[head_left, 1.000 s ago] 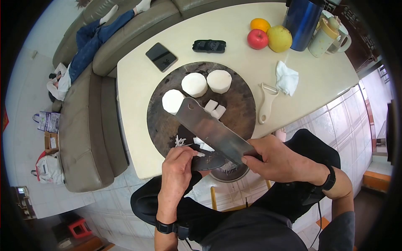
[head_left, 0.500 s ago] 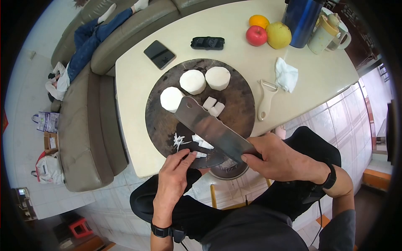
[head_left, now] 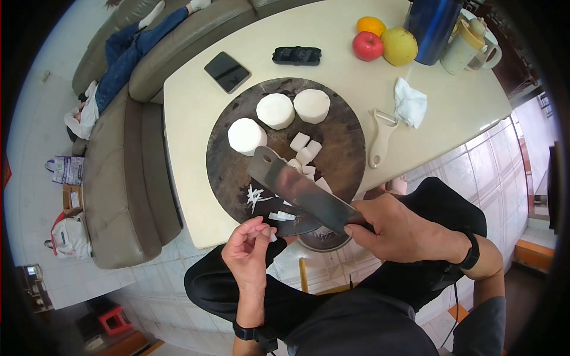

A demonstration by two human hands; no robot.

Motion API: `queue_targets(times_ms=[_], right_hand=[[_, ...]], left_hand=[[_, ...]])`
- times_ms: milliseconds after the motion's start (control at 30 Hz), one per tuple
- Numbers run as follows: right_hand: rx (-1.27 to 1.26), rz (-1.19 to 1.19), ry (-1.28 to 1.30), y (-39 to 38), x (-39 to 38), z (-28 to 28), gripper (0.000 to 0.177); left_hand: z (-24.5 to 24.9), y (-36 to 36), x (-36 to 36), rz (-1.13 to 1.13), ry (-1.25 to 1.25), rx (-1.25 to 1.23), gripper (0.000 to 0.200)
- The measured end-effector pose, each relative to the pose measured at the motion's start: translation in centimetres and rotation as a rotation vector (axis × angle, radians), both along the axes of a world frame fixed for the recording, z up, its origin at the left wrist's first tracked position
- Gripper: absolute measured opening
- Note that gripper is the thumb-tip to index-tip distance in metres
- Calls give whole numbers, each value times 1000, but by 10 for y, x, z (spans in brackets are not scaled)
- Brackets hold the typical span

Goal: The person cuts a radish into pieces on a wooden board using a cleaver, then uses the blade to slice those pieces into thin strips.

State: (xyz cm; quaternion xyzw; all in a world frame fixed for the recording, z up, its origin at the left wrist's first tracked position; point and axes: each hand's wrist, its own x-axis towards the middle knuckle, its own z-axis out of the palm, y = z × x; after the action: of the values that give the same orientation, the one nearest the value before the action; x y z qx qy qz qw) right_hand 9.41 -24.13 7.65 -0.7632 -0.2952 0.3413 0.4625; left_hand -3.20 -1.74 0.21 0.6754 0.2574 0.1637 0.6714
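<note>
While the right hand [head_left: 401, 230] is wrapped round a cleaver [head_left: 300, 190], the left hand [head_left: 247, 252] pinches a small white piece [head_left: 273, 237]. Good slicing needs it flat, fingers curled clear.

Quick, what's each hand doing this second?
Left hand: fingertips pinched together at a small white piece.
Right hand: closed around the handle end of a broad cleaver.

We've got chunky white pieces [head_left: 248, 137] on a mottled dark-brown board [head_left: 228, 175]. Our apple [head_left: 367, 46]'s red, the thermos [head_left: 432, 29] blue.
</note>
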Motion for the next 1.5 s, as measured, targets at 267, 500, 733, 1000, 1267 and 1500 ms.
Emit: queue_targets(times_ms=[267, 500, 733, 1000, 1267, 1500], right_hand=[[-33, 31, -73, -3, -3, -5, 17], [-34, 160, -229, -5, -16, -16, 16], [-84, 165, -356, -7, -15, -12, 12], [-279, 410, -334, -33, -10, 14, 13], [-260, 374, -382, -36, -12, 12, 13], [-257, 361, -392, -34, -13, 11, 13]], left_hand=[[-7, -16, 1, 135, 19, 6, 26], [-14, -15, -1, 151, 79, 359, 27], [-2, -12, -2, -50, -42, 943, 20], [-8, -7, -1, -270, -39, 1175, 29], [-2, -4, 2, -316, -32, 1173, 32], [-1, -3, 3, -352, 12, 1170, 36]])
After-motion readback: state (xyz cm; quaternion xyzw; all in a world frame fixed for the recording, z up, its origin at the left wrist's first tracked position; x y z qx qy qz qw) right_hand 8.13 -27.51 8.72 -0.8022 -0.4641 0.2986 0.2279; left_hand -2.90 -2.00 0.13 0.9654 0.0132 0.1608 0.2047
